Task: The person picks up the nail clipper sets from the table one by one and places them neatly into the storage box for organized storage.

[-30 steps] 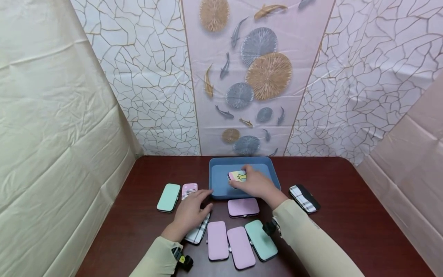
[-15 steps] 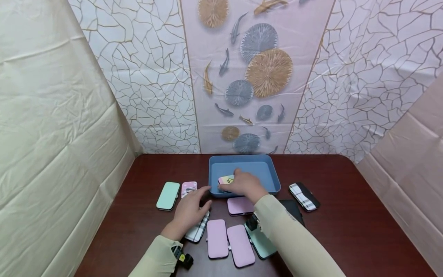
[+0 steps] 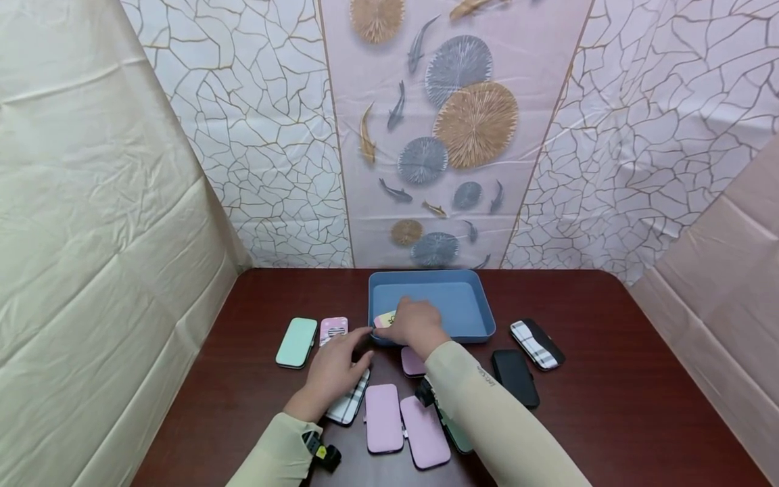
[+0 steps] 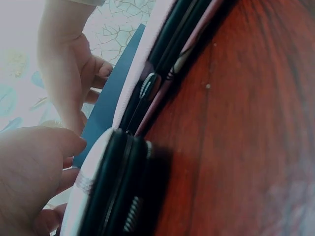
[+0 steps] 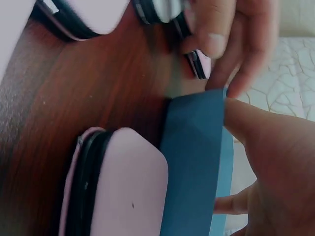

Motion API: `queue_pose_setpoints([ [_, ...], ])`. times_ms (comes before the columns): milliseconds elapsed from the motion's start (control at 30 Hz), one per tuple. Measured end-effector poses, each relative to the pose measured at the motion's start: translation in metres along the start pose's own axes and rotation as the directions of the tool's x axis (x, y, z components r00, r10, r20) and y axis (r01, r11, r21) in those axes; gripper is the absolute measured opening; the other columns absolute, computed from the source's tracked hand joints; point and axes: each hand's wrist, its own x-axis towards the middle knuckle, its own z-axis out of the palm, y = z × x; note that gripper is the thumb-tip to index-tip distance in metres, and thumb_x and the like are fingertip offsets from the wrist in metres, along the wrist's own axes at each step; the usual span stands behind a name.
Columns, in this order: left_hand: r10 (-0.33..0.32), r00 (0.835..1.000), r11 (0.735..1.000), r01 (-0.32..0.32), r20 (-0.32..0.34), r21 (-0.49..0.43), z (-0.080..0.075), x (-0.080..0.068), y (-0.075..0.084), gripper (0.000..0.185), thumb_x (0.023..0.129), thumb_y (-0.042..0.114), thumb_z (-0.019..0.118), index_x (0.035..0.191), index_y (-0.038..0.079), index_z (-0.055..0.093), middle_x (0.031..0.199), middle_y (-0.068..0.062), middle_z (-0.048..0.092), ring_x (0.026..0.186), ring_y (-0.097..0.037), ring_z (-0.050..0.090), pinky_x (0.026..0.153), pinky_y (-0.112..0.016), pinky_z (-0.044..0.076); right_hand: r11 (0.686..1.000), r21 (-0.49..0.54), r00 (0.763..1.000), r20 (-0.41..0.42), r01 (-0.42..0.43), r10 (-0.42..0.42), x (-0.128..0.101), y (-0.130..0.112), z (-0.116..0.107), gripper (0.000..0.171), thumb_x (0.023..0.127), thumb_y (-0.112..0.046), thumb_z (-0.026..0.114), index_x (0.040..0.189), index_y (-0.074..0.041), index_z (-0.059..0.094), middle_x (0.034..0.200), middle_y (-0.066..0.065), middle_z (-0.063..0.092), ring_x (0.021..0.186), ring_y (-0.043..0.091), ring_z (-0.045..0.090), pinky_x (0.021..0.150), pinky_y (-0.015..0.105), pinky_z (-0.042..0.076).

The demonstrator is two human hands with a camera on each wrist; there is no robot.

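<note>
At the front left corner of the blue tray, my right hand grips a small clasp case with a yellow and pink cartoon print; the hand covers much of it. In the right wrist view the tray wall hides that case. My left hand hovers with relaxed fingers over a white plaid case, its fingertips beside the same tray corner. Just behind it a pink patterned case is partly covered. The left wrist view has the left hand holding nothing visible.
A mint case lies at the left. Two pink cases lie in front, beside a green one under the right sleeve. Another pink case is before the tray. Black and black-and-plaid cases lie right.
My right hand has moved left inside the tray with the cartoon case, to the front left corner. The right forearm uncovered the black case. The left hand has stayed nearly still.
</note>
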Motion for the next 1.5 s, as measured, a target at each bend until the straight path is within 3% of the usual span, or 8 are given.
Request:
queue_pose_setpoints([
  [233, -0.011, 1.000, 1.000, 0.011, 0.005, -0.002, -0.002, 0.000, 0.001, 0.053, 0.106, 0.037, 0.075, 0.155, 0.024, 0.063, 0.146, -0.002, 0.071, 0.128, -0.031, 0.068, 0.102, -0.056, 0.057, 0.998, -0.056, 1.000, 0.000, 0.002, -0.002, 0.004, -0.005, 0.002, 0.098, 0.093, -0.082, 0.067, 0.154, -0.006, 0.060, 0.120, 0.016, 0.075, 0.105, 0.033, 0.074, 0.080, 0.047, 0.063],
  [433, -0.028, 1.000, 1.000, 0.028, 0.012, -0.004, -0.003, 0.001, 0.003, 0.052, 0.106, 0.037, 0.075, 0.155, 0.022, 0.064, 0.146, -0.004, 0.070, 0.131, -0.033, 0.067, 0.104, -0.057, 0.056, 0.997, -0.059, 0.999, 0.007, 0.041, -0.040, 0.008, 0.001, 0.001, 0.064, 0.105, -0.059, 0.069, 0.145, -0.010, 0.068, 0.118, 0.013, 0.076, 0.106, 0.031, 0.075, 0.081, 0.048, 0.064],
  [667, -0.036, 0.999, 0.999, 0.036, 0.019, 0.001, -0.004, 0.001, 0.004, 0.053, 0.106, 0.037, 0.076, 0.155, 0.022, 0.064, 0.147, -0.003, 0.070, 0.132, -0.032, 0.066, 0.105, -0.057, 0.055, 0.991, -0.124, 0.998, -0.023, 0.059, -0.063, 0.007, 0.012, -0.002, 0.051, 0.108, -0.055, 0.065, 0.141, -0.016, 0.074, 0.116, 0.010, 0.078, 0.100, 0.029, 0.075, 0.079, 0.047, 0.064],
  [833, -0.038, 0.999, 0.999, 0.038, 0.027, 0.009, -0.004, 0.001, 0.005, 0.053, 0.106, 0.037, 0.076, 0.155, 0.022, 0.064, 0.147, -0.004, 0.070, 0.133, -0.033, 0.066, 0.107, -0.057, 0.054, 0.993, -0.066, 0.991, -0.083, 0.103, -0.108, 0.006, 0.024, 0.000, 0.047, 0.107, -0.050, 0.071, 0.132, -0.011, 0.077, 0.111, 0.011, 0.078, 0.097, 0.030, 0.075, 0.081, 0.048, 0.064],
  [1000, -0.036, 0.999, 0.999, 0.035, 0.025, 0.018, -0.004, 0.001, 0.006, 0.053, 0.106, 0.037, 0.076, 0.155, 0.022, 0.063, 0.147, -0.003, 0.070, 0.132, -0.032, 0.066, 0.106, -0.057, 0.055, 0.983, 0.075, 0.979, -0.127, 0.167, -0.157, 0.009, 0.037, 0.007, 0.041, 0.103, -0.045, 0.079, 0.115, -0.006, 0.078, 0.100, 0.009, 0.076, 0.091, 0.028, 0.073, 0.085, 0.047, 0.061],
  [1167, -0.033, 0.999, 0.999, 0.032, 0.022, 0.018, -0.004, 0.001, 0.006, 0.054, 0.105, 0.037, 0.076, 0.155, 0.022, 0.063, 0.147, -0.003, 0.070, 0.132, -0.032, 0.066, 0.107, -0.056, 0.054, 0.968, 0.175, 0.979, -0.126, 0.182, -0.161, 0.013, 0.045, 0.011, 0.045, 0.100, -0.044, 0.083, 0.118, -0.003, 0.078, 0.102, 0.010, 0.077, 0.092, 0.027, 0.072, 0.087, 0.047, 0.060],
  [1500, -0.024, 0.999, 1.000, 0.024, 0.032, 0.014, -0.003, 0.000, 0.004, 0.055, 0.105, 0.036, 0.076, 0.156, 0.021, 0.063, 0.147, -0.004, 0.070, 0.134, -0.032, 0.065, 0.108, -0.057, 0.054, 0.960, 0.228, 0.984, -0.103, 0.165, -0.145, 0.009, 0.048, 0.010, 0.050, 0.098, -0.047, 0.084, 0.117, -0.003, 0.074, 0.097, 0.009, 0.074, 0.085, 0.025, 0.068, 0.083, 0.046, 0.059],
])
